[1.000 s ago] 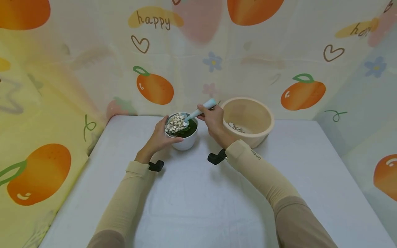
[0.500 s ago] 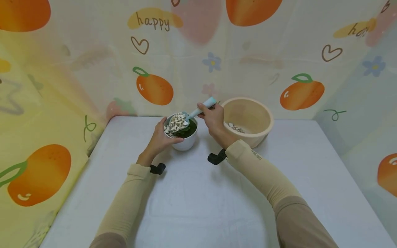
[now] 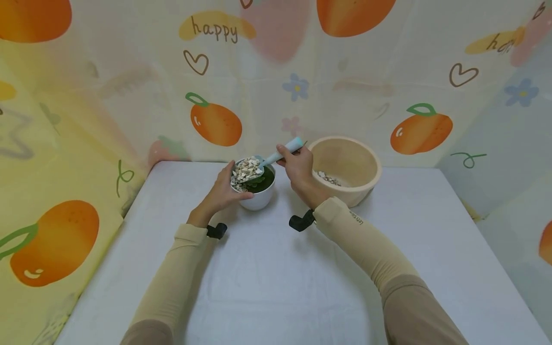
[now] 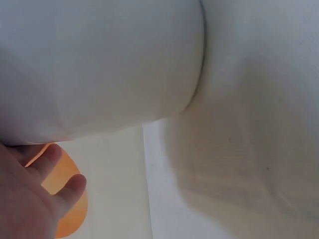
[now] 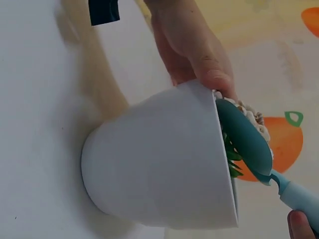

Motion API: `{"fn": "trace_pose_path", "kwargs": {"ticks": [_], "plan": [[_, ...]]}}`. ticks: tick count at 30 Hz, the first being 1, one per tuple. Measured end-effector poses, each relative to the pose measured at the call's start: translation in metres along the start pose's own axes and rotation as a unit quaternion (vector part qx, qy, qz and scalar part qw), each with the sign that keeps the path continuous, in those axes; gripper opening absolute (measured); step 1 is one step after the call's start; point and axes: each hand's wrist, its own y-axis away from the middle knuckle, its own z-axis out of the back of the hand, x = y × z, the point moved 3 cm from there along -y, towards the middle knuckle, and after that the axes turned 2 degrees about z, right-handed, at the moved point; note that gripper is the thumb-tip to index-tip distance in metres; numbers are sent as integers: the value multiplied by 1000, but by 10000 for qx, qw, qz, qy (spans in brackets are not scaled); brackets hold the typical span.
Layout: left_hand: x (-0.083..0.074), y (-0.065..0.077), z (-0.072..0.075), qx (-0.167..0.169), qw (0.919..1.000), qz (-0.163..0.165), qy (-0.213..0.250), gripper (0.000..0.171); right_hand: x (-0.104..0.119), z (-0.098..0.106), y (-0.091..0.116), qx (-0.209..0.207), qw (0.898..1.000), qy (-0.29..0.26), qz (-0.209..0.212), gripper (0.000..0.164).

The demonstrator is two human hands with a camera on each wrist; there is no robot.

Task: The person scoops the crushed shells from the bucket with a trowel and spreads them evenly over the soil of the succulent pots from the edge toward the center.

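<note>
My left hand (image 3: pixel 221 192) holds the side of a white flowerpot (image 3: pixel 256 201), its thumb and fingers spread around the rim. Green leaves of a small plant (image 5: pixel 233 162) show inside the pot. The right hand (image 3: pixel 299 168) grips the handle of a light blue garden trowel (image 3: pixel 276 157). Heaped on the trowel's scoop are pale pebbles (image 3: pixel 247 167). This scoop lies over the pot's mouth on the left-hand side, close to the left fingers. Seen from the right wrist, the scoop's tip is at the rim beside the left thumb (image 5: pixel 217 79).
A large beige tub (image 3: pixel 345 160) stands just right of the pot, with a few pebbles (image 3: pixel 328 178) on its bottom. Both stand near the back edge of a white-covered table (image 3: pixel 276 278). A printed curtain (image 3: pixel 258 62) hangs close behind.
Both hands keep their grips, and the pot has stayed in place. The trowel's scoop has shifted only slightly to the right, its heap of pebbles still on it.
</note>
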Motion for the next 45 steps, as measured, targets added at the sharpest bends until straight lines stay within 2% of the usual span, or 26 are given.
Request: {"fn": "trace_pose_path", "kwargs": {"ticks": [7,13,15,17,20,23,28,31,35,38,42,45], "plan": [[0,-1,-1,-29,9999,-132,-99,123,0,3,-1,-106,9999,46,58,29],[-5,-1,2,-257,9980,-552,-168,124,7,9,-4,-205,9996,15,202,24],[-7,-2,3,-303,9975,-588,-244,124,9,10,-5,-215,9995,-4,233,23],[-7,-3,4,-237,9987,-419,-186,118,10,10,-5,-197,9995,-53,221,22],[-3,-2,3,4,9999,30,167,110,9,10,-4,-159,9996,-166,156,21],[2,-1,1,120,9980,288,544,115,5,9,-4,-126,9996,-245,114,20],[5,0,-4,-35,9956,31,936,122,0,4,-1,-44,9998,-78,176,21],[6,2,-8,-225,9942,44,1050,123,-2,-1,3,54,9995,113,303,24],[4,6,-11,-568,9937,125,961,122,-1,-5,8,163,9978,260,596,24],[2,8,-12,-684,9946,140,767,122,0,-7,9,205,9970,245,705,22],[3,9,-10,-550,9964,131,628,120,2,-6,6,222,9960,306,809,21],[4,7,-5,-376,9968,87,698,119,3,-7,5,257,9950,406,872,22]]}}
